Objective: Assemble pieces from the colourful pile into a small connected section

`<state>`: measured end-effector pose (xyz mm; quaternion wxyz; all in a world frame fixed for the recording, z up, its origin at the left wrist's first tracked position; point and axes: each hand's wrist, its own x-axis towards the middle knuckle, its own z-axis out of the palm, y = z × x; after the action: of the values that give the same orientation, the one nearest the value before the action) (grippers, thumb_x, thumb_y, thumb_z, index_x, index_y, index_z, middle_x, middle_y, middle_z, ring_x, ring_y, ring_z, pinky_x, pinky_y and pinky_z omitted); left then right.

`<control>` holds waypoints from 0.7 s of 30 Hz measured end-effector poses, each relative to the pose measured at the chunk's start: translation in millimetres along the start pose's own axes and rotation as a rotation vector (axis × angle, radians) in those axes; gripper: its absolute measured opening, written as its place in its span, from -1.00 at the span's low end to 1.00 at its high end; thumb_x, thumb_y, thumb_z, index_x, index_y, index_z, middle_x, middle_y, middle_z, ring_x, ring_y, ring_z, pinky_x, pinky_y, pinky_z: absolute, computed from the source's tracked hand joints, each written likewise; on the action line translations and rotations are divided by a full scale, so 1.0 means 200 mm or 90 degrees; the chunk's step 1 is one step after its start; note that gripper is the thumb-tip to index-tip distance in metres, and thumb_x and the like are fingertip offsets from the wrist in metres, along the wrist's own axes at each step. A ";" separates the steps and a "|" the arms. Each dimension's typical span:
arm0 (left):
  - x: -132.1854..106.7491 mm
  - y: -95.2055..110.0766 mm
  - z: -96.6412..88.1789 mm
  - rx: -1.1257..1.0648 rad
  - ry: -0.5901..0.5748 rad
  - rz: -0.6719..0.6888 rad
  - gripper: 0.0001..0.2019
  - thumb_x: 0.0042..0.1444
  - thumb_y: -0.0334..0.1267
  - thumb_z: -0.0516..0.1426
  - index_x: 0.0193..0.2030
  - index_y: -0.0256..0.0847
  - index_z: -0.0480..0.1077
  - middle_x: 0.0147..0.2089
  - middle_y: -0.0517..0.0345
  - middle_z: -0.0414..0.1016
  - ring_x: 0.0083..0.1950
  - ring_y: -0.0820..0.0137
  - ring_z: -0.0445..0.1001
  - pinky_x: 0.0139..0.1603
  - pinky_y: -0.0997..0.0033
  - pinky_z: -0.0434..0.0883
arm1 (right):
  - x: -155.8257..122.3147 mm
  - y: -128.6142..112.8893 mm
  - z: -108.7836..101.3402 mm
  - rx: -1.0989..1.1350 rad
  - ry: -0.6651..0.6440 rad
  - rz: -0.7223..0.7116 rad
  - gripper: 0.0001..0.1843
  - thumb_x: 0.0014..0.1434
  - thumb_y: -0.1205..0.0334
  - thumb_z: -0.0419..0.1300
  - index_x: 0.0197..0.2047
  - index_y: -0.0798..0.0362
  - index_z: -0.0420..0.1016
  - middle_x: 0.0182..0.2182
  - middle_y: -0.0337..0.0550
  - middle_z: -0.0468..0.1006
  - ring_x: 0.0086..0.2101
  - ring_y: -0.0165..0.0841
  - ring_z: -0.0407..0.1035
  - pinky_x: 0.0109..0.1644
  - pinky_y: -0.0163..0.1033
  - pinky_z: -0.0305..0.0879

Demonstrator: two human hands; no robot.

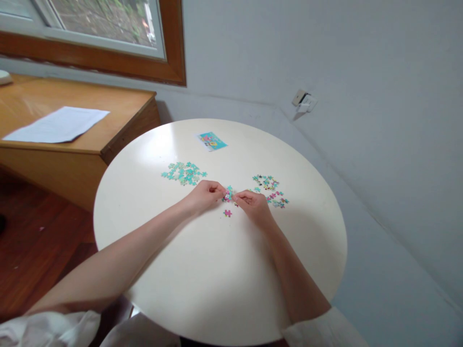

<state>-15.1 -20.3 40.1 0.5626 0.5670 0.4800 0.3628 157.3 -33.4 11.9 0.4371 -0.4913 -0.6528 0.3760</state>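
Observation:
Between my two hands is a small joined cluster of jigsaw puzzle pieces point(228, 193), pink and turquoise. My left hand point(207, 195) pinches the cluster's left side with thumb and forefinger. At its right side, my right hand point(253, 205) is closed in a pinch at a puzzle piece mostly hidden by the fingertips. A loose pink puzzle piece point(227, 213) lies just below, nearer to me. Left of my hands spreads a pile of turquoise and pale green pieces point(183, 173). To the right are mixed pieces point(265, 182) and a group with pink ones point(278, 199).
The pieces lie on a round white table point(217, 270). A coloured picture card point(212, 141) rests toward its far side. At left stands a wooden desk point(130, 106) with a white sheet of paper point(60, 124). A wall with a socket point(299, 98) borders the right.

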 end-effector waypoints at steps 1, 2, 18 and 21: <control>0.00 0.01 -0.01 0.004 0.002 -0.004 -0.92 -0.18 -0.34 0.13 -0.54 -0.30 0.42 -0.57 0.22 0.40 -0.51 0.52 0.25 -0.48 0.54 0.15 | 0.00 0.00 0.00 -0.009 0.002 -0.001 -0.76 -0.04 0.06 0.18 -0.51 0.08 0.47 -0.54 -0.14 0.53 -0.52 -0.38 0.35 -0.46 -0.31 0.23; 0.00 0.01 -0.01 0.009 0.005 -0.006 -0.91 -0.18 -0.33 0.13 -0.54 -0.30 0.42 -0.57 0.22 0.40 -0.51 0.53 0.25 -0.48 0.54 0.14 | 0.00 0.00 0.00 -0.023 0.004 -0.004 -0.76 -0.04 0.07 0.17 -0.51 0.08 0.47 -0.54 -0.14 0.53 -0.52 -0.39 0.34 -0.46 -0.31 0.22; -0.02 0.06 -0.01 0.016 0.008 -0.008 -0.89 -0.16 -0.28 0.12 -0.52 -0.29 0.39 -0.64 0.31 0.28 -0.58 0.57 0.17 -0.52 0.56 0.14 | 0.01 -0.01 -0.02 -0.146 0.010 -0.047 -0.78 0.01 0.14 0.14 -0.48 0.10 0.51 -0.51 -0.14 0.54 -0.52 -0.43 0.29 -0.43 -0.33 0.15; -0.02 0.06 -0.01 0.007 0.008 -0.007 -0.91 -0.16 -0.32 0.11 -0.53 -0.29 0.39 -0.64 0.31 0.28 -0.58 0.58 0.17 -0.53 0.57 0.12 | 0.01 -0.01 -0.02 -0.140 0.009 -0.042 -0.77 0.00 0.14 0.14 -0.48 0.11 0.51 -0.50 -0.13 0.54 -0.52 -0.43 0.28 -0.43 -0.32 0.15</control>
<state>-16.1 -22.1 52.0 0.5586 0.5651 0.4887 0.3604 161.3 -32.1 14.9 0.3978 -0.5170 -0.7027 0.2840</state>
